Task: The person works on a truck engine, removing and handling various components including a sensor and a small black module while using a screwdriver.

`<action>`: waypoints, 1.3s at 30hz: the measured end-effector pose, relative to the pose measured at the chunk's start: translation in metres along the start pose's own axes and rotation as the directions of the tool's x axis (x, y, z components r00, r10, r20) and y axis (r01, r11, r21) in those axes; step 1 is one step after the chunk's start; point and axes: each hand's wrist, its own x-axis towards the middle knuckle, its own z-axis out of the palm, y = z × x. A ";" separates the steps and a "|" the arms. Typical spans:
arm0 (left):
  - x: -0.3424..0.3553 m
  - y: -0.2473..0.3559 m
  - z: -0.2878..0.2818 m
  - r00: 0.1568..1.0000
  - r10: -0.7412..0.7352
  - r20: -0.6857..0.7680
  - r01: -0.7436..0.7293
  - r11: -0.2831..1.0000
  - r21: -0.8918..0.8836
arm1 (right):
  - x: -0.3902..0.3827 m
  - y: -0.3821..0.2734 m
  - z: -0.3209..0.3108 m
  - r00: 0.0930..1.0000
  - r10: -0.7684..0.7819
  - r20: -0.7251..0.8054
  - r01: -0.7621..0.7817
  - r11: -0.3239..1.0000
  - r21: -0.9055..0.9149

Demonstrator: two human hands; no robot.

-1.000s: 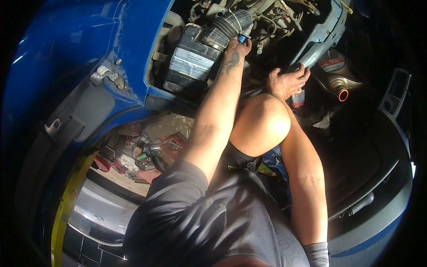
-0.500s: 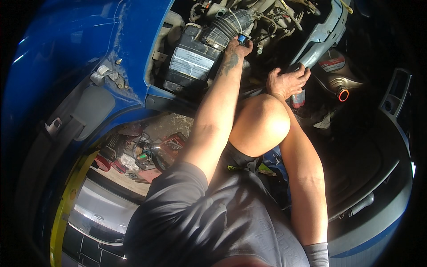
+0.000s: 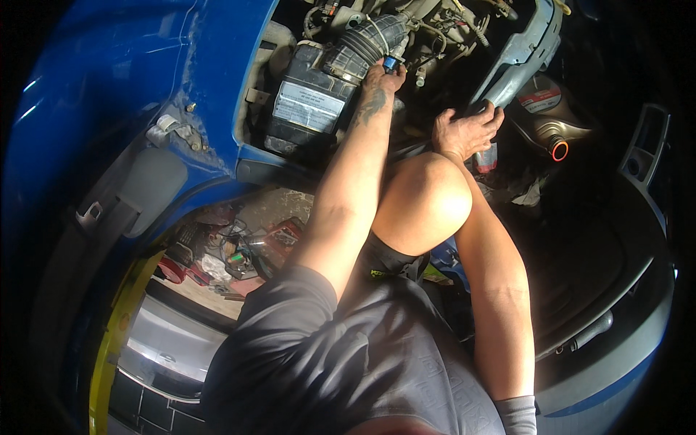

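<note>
My left hand [image 3: 382, 80] reaches into the engine bay, its fingers closed on a small blue-and-black cylindrical part [image 3: 391, 64]. What kind of part it is I cannot make out. Just beside that hand are a ribbed black air intake hose [image 3: 367, 45] and the black air filter box [image 3: 290, 130] with a pale label. My right hand [image 3: 467, 133] grips the lower end of a grey-blue metal bar [image 3: 500, 92], its fingers curled over the edge. A red-and-grey container [image 3: 486, 158] shows partly below my right hand.
My bent knee [image 3: 431, 199] lies between my forearms. Blue bodywork [image 3: 210, 65] borders the bay on the left. An oil jug [image 3: 554, 127] with an orange-rimmed mouth lies at right. Tools and cables [image 3: 235, 250] are strewn on the floor at lower left, near a silver car [image 3: 170, 330].
The view has shifted slightly. In my left hand the blue part appears turned a little, with more of its blue side showing. My right hand has stayed on the bar.
</note>
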 end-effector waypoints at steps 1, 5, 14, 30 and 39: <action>0.002 0.002 -0.002 0.999 0.003 0.048 -0.004 1.000 0.021 | 0.000 -0.001 0.000 1.000 0.000 0.002 0.000 1.000 0.003; 0.003 0.003 -0.004 0.995 -0.003 0.096 -0.001 0.999 0.044 | 0.000 -0.001 -0.002 1.000 -0.006 0.003 0.006 1.000 -0.001; -0.005 0.004 0.002 1.000 0.028 0.002 -0.028 0.991 0.132 | 0.000 -0.001 -0.001 1.000 -0.009 -0.010 0.009 1.000 0.024; -0.006 0.005 0.005 0.999 0.040 -0.022 -0.037 0.992 0.123 | 0.000 -0.003 -0.003 1.000 -0.008 0.001 0.008 1.000 0.011; 0.003 0.013 -0.005 0.990 -0.017 0.143 -0.030 0.948 0.317 | 0.000 -0.003 -0.004 1.000 0.004 0.026 -0.005 1.000 0.025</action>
